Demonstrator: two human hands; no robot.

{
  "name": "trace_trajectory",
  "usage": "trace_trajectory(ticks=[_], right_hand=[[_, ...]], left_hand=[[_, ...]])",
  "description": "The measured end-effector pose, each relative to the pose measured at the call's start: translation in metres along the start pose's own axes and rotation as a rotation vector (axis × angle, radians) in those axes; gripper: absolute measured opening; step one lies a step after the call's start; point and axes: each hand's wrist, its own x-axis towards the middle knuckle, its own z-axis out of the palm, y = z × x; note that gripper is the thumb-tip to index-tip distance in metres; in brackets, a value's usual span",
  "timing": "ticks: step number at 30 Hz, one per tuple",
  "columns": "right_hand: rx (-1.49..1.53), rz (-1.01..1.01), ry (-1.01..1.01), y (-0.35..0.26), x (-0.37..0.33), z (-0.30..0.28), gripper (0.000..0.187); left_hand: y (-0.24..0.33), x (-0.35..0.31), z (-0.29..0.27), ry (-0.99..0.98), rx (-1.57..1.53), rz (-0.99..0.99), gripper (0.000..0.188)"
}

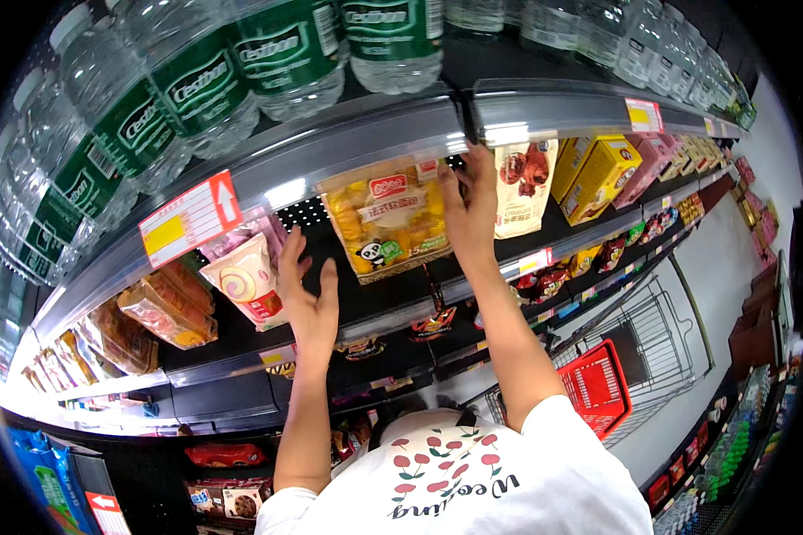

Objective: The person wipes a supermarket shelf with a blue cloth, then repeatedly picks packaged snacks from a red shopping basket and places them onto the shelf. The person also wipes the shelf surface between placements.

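Note:
A yellow bread package (385,218) with a panda picture stands upright at the front of the middle shelf. My right hand (471,209) reaches up at its right edge, thumb and fingers apart, between it and a white pouch (519,196) with brown pictures. The fingertips seem to touch the package edge, but I see no grip around it. To the left, my left hand (310,299) is raised with its fingers spread and holds nothing. Beside that hand leans a cream and pink package (245,281) with a swirl cake on it.
Water bottles (205,80) with green labels line the shelf above, whose front edge (366,134) overhangs the packages. Brown bread packs (169,308) lie farther left, yellow boxes (598,178) to the right. A wire cart (665,330) with a red basket (595,388) stands at lower right.

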Motion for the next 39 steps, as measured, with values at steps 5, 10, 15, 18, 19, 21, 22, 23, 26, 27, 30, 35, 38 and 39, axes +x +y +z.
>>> trace_trajectory(ticks=[5, 10, 15, 18, 19, 21, 22, 23, 26, 27, 30, 35, 38, 39], right_hand=[[0.187, 0.145, -0.168, 0.011, 0.018, 0.0, 0.049], [0.077, 0.115, -0.199, 0.033, 0.018, -0.004, 0.062], [0.141, 0.209, -0.264, 0.009, 0.009, -0.036, 0.064], [0.117, 0.283, -0.342, -0.019, 0.008, -0.062, 0.072], [0.099, 0.299, -0.354, -0.026, 0.009, -0.072, 0.073], [0.077, 0.234, -0.31, -0.041, 0.013, -0.084, 0.077], [-0.031, 0.097, -0.253, -0.047, 0.015, -0.088, 0.078], [-0.14, -0.041, -0.195, -0.055, 0.017, -0.092, 0.08], [-0.266, -0.347, -0.162, -0.091, 0.024, -0.103, 0.066], [-0.316, -0.451, -0.253, -0.098, 0.028, -0.106, 0.061], [-0.381, -0.567, -0.467, -0.111, 0.025, -0.111, 0.038], [-0.396, -0.652, -0.587, -0.109, 0.01, -0.102, 0.026], [-0.355, -0.695, -0.567, -0.108, 0.004, -0.102, 0.016], [-0.35, -0.695, -0.549, -0.114, 0.005, -0.104, 0.019]], left_hand=[[-0.02, 0.043, 0.034, -0.027, -0.075, 0.012, 0.07], [-0.016, 0.055, 0.047, -0.037, -0.106, -0.093, 0.08], [0.002, 0.05, 0.042, -0.03, 0.058, -0.116, 0.085], [0.005, 0.041, 0.035, -0.065, 0.18, -0.052, 0.07], [0.007, 0.039, 0.035, -0.088, 0.141, -0.041, 0.068], [0.0, 0.032, 0.038, -0.113, 0.057, -0.057, 0.059], [0.002, 0.027, 0.037, -0.117, -0.012, -0.056, 0.057], [0.009, 0.022, 0.037, -0.119, -0.082, -0.056, 0.055], [0.027, 0.009, 0.036, -0.15, -0.127, -0.051, 0.053], [0.032, 0.005, 0.034, -0.157, -0.133, -0.087, 0.052], [0.03, -0.013, 0.035, -0.214, -0.228, -0.195, 0.052], [-0.007, -0.048, 0.042, -0.154, -0.118, -0.193, 0.042], [-0.029, -0.057, 0.047, -0.138, 0.061, -0.114, 0.044], [-0.032, -0.06, 0.051, -0.084, -0.133, -0.207, 0.044]])
